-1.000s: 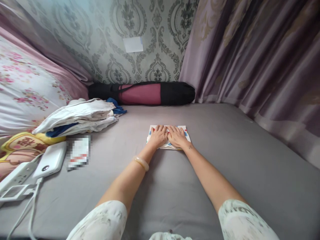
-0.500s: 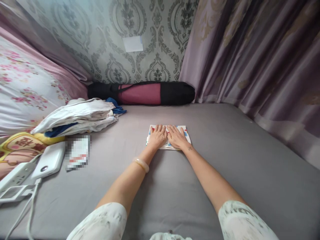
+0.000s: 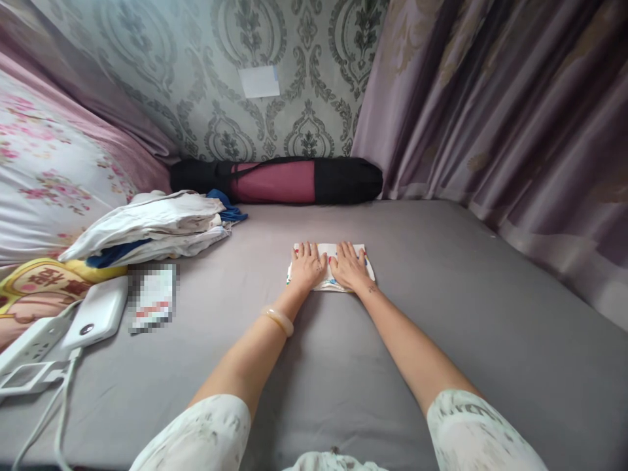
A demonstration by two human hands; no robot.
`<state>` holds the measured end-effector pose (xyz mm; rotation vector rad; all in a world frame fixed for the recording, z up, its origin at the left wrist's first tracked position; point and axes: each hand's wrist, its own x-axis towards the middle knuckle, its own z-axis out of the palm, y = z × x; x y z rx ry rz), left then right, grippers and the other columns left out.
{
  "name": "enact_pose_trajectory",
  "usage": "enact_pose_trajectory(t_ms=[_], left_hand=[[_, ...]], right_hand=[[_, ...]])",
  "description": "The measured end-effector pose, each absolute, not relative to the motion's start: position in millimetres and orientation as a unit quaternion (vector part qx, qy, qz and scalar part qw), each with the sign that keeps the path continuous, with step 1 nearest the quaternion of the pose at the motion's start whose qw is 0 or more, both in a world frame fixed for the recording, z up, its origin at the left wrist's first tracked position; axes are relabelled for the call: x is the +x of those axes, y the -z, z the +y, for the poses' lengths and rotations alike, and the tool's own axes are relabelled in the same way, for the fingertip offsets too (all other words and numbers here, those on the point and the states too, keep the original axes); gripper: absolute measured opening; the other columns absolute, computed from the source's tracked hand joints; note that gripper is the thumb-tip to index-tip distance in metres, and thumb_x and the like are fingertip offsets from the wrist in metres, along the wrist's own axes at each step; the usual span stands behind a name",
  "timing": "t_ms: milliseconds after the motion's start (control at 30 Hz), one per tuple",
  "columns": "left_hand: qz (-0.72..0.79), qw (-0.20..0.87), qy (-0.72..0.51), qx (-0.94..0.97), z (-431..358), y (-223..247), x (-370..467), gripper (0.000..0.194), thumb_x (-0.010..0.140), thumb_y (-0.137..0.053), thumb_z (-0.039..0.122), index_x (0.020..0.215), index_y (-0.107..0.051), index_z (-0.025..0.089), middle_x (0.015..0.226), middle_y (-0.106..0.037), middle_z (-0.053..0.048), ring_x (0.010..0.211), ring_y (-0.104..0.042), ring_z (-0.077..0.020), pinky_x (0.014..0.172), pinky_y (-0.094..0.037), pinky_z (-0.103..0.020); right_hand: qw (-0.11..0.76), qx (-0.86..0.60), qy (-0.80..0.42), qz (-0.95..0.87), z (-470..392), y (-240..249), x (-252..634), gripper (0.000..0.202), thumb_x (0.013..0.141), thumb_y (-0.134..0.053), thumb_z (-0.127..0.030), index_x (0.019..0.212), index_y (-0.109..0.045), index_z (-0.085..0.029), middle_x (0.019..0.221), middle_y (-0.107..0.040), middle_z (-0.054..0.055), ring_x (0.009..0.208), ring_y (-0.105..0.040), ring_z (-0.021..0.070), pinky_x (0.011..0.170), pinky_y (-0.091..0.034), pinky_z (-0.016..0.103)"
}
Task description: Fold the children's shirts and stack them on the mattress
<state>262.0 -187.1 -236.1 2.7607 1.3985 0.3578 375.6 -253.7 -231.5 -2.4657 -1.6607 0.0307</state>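
Note:
A folded white cloth with coloured prints lies flat on the grey bed sheet. My left hand rests palm down on its left half, fingers stretched out and pointing away from me. On the right half lies my right hand, also flat with its fingers spread. A strip of the cloth shows between my two thumbs. Both palms cover much of the print, so the kind of cloth item cannot be told.
A heap of clothes lies to the left, near a white power bank, a power strip and cables. Along the wall stretches a black and maroon long bag. Curtains hang at the right.
My hands have slid slightly apart on the cloth, widening the gap between the thumbs. The cloth stays in place.

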Motion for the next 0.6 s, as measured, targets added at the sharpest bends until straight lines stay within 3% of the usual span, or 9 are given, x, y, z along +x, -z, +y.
enact_pose_trajectory(t_ms=[133,333,500,600], left_hand=[[0.449,0.017,-0.112,0.886,-186.2,237.8,263.2,0.062,0.098,-0.023,0.043,0.144,-0.039,0.004,0.15,-0.039,-0.021,0.141,-0.032,-0.0331,0.115,-0.022,-0.052],[0.494,0.005,-0.161,0.855,-186.7,240.4,263.8,0.072,0.097,-0.021,0.048,0.149,-0.027,-0.002,0.157,-0.024,-0.022,0.147,-0.016,-0.0336,0.118,-0.013,-0.052],[0.512,0.041,-0.11,0.851,-184.4,243.4,266.0,0.078,0.096,-0.02,0.053,0.145,-0.033,-0.008,0.151,-0.033,-0.028,0.143,-0.027,-0.0358,0.117,-0.019,-0.051],[0.511,0.04,-0.099,0.853,-182.6,244.0,267.9,0.078,0.096,-0.02,0.053,0.145,-0.033,-0.007,0.151,-0.032,-0.028,0.143,-0.026,-0.0358,0.117,-0.019,-0.05]], right_hand=[[0.081,-0.824,-0.021,-0.56,-253.0,231.3,376.6,0.06,0.097,-0.024,-0.033,0.149,-0.032,-0.005,0.157,-0.029,0.014,0.146,-0.019,0.0252,0.117,-0.009,0.051],[0.12,-0.854,0.038,-0.505,-252.3,236.0,374.8,0.067,0.095,-0.031,-0.038,0.151,-0.024,-0.001,0.16,-0.016,0.017,0.148,-0.01,0.0291,0.117,-0.005,0.053],[0.106,-0.882,0.008,-0.459,-250.4,237.4,372.4,0.07,0.095,-0.031,-0.042,0.147,-0.031,0.005,0.155,-0.027,0.023,0.145,-0.019,0.0328,0.116,-0.012,0.049],[0.1,-0.882,-0.008,-0.459,-249.2,234.8,372.6,0.07,0.095,-0.031,-0.043,0.147,-0.03,0.005,0.155,-0.027,0.023,0.145,-0.018,0.0325,0.116,-0.011,0.048]])
